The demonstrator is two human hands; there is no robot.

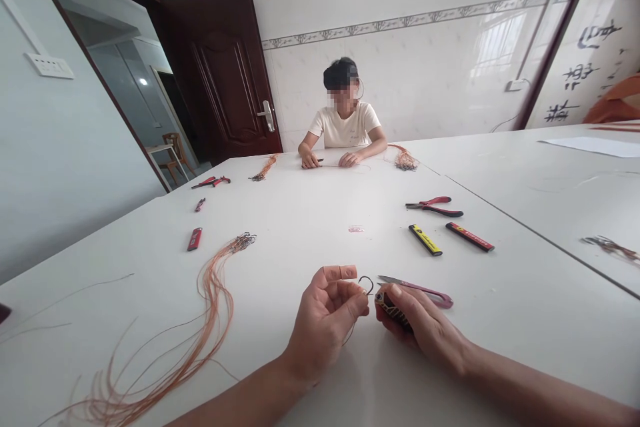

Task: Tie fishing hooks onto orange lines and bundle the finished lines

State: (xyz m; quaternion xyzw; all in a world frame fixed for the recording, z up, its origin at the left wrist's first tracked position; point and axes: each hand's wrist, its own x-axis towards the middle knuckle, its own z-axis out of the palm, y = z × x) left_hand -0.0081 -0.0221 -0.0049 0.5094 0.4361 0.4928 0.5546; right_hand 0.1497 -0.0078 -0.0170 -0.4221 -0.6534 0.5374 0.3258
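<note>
My left hand (327, 313) pinches a dark fish hook (370, 284) between thumb and forefinger, its bend sticking out to the right. A thin line (349, 335) trails down from below those fingers. In my right hand (433, 327) is a dark, gold-patterned lighter (393, 310), its top end turned toward the hook and a small gap apart from it. No flame shows. Just behind the right hand lie pink-handled thread snips (440, 297) with pointed blades, partly covered by the fingers.
A bundle of hooks on orange lines (215, 280) spreads over the white table (300, 220) at left. Pliers (435, 205), a yellow lighter (425, 240) and a red lighter (470, 237) lie at right. Another red lighter (195, 239) is at left. Opposite sits a person (345, 120).
</note>
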